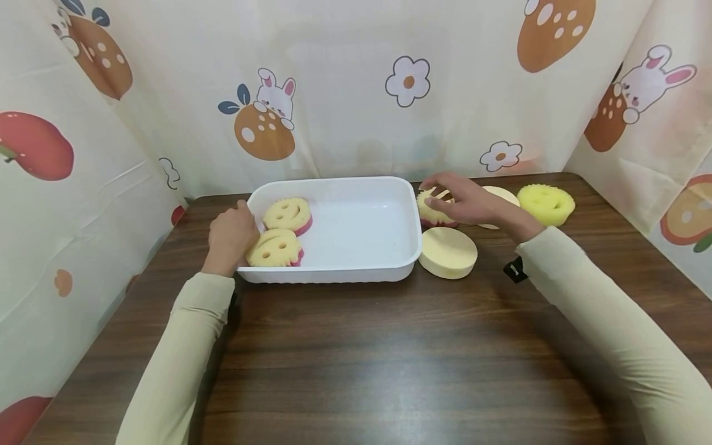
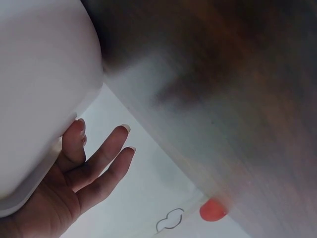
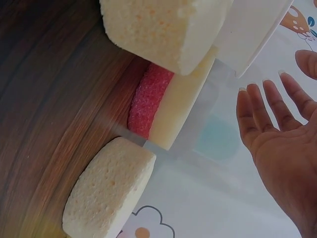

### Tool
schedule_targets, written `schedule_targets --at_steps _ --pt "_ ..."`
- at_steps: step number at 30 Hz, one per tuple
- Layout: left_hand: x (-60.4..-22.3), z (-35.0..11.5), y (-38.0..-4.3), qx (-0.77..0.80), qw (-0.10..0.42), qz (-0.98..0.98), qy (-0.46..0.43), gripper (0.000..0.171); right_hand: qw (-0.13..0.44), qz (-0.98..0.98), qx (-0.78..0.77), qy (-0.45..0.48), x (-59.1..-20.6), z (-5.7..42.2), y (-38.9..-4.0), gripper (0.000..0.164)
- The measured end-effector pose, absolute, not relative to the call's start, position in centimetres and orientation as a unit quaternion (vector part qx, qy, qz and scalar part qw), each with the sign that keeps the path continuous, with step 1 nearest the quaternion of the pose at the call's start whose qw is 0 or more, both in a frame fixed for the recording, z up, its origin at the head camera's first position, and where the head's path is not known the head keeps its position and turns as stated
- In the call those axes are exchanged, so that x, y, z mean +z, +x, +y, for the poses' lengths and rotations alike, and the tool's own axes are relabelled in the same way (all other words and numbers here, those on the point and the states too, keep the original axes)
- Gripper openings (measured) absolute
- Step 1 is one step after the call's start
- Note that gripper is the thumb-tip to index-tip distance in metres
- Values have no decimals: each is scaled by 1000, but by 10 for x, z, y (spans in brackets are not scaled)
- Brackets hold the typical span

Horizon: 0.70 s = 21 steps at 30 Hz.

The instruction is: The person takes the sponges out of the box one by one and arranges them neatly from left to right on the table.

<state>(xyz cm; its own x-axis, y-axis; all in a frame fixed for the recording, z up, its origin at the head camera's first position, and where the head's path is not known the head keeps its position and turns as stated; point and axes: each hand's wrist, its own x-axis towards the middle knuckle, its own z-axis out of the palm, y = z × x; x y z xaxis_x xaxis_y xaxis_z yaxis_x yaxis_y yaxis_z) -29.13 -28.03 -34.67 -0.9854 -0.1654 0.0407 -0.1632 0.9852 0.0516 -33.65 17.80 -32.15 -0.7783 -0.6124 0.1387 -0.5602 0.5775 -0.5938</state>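
Observation:
A white rectangular tray (image 1: pixel 356 232) stands at the back of the table. My left hand (image 1: pixel 232 238) holds its left rim; in the left wrist view, the left hand (image 2: pixel 74 183) has one bent finger against the outer wall and two looser ones. Inside, two cream-and-pink smiley sponges (image 1: pixel 287 214) lie along the left end. My right hand (image 1: pixel 464 199), fingers spread and gripping nothing, hovers over a scalloped cream-and-pink sponge (image 1: pixel 436 213) just right of the tray. The right wrist view shows the right hand (image 3: pixel 282 124) apart from the sponges.
A round cream sponge (image 1: pixel 448 252) sits by the tray's right front corner. Behind my right hand is another pale round sponge (image 1: pixel 500 194), partly hidden. A yellow smiley sponge (image 1: pixel 546 204) lies farther right. A printed curtain (image 1: pixel 345 93) hangs behind the brown table (image 1: pixel 378 358).

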Motion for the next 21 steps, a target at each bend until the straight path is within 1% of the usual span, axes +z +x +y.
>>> schedule_targets --at_steps 7,14,21 --pt "-347 -279 -289 -15 29 -996 79 51 42 884 -323 -337 -323 172 -339 38" --pt "-346 -278 -288 -19 33 -996 76 47 43 884 -322 -337 -322 167 -341 38" --pt "-346 -279 -290 -19 30 -996 79 47 56 885 -329 -326 -320 160 -342 38"
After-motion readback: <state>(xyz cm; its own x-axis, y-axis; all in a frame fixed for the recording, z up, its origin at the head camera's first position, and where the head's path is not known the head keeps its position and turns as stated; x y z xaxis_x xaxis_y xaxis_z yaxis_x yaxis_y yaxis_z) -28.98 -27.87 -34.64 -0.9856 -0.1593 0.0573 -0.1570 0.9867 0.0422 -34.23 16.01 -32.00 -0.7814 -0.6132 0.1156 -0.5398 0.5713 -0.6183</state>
